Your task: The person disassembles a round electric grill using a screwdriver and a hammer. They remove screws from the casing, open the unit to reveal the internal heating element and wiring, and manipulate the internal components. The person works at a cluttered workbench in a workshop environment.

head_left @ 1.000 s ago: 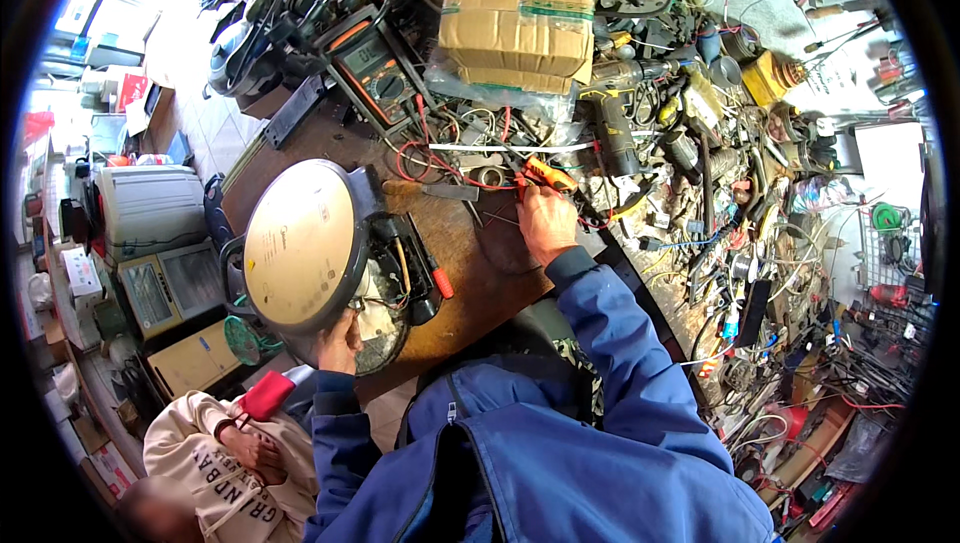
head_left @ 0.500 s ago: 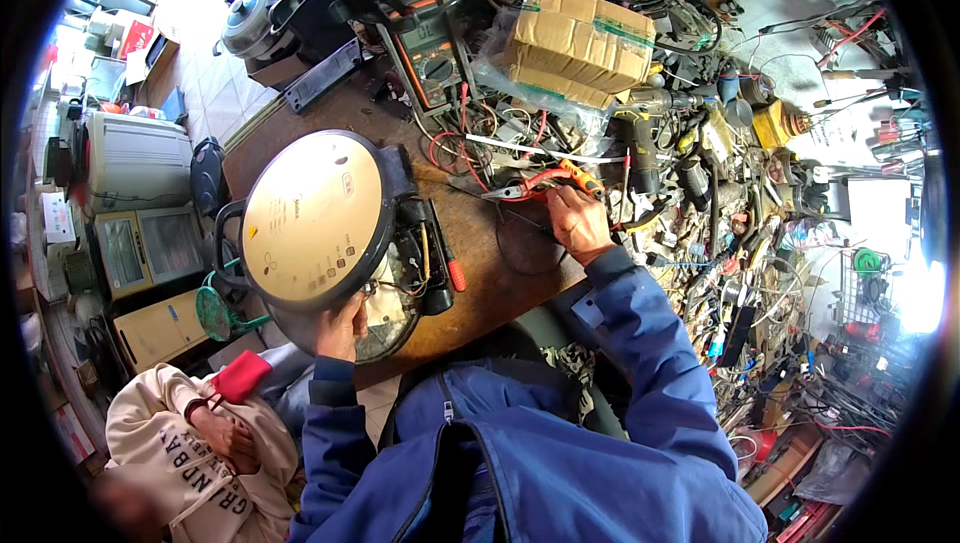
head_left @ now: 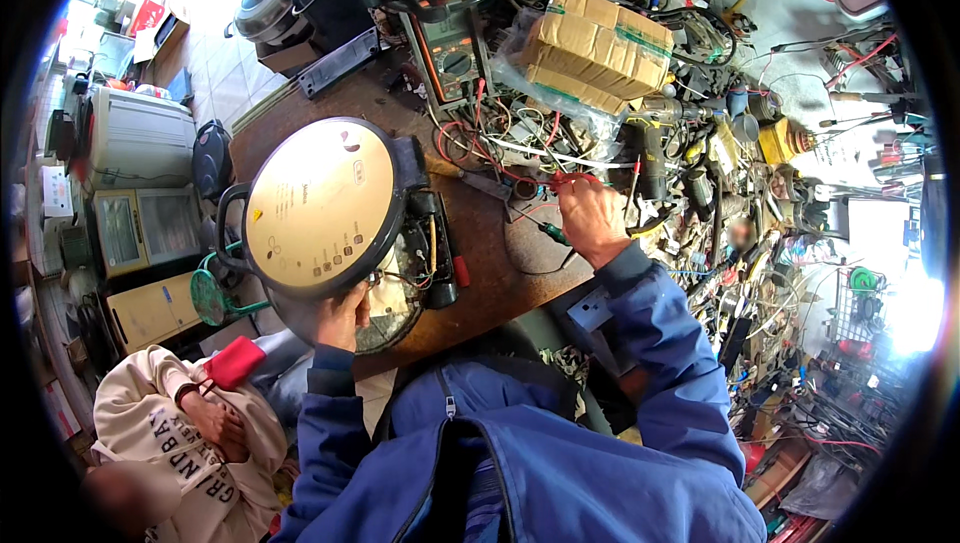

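Note:
A round electric griddle with a gold lid (head_left: pixel 320 208) and black rim stands tilted up on the workbench (head_left: pixel 490 263). Beneath the lid, its open base (head_left: pixel 398 298) shows bare wires and a pale inner part. My left hand (head_left: pixel 343 318) is closed on the near edge of the lid, fingers partly hidden under it. To the right, my right hand (head_left: pixel 592 218) is closed at the bench's edge, over a red tool handle (head_left: pixel 574 179) that its fingers partly cover. A thin green-and-black tool (head_left: pixel 552 233) lies against its thumb side. What exactly the fingers hold is hidden.
A multimeter (head_left: pixel 448 53) with red leads stands behind the griddle. A taped cardboard box (head_left: pixel 598 48) and a yellow-black power drill (head_left: pixel 652 153) lie farther right among heaped parts and cables. At the lower left sits another person (head_left: pixel 205 418), hands folded.
My right hand has shifted slightly right and turned. The orange-handled pliers that lay beside its fingers no longer show clearly. My left hand keeps its hold on the griddle. The view has shifted slightly.

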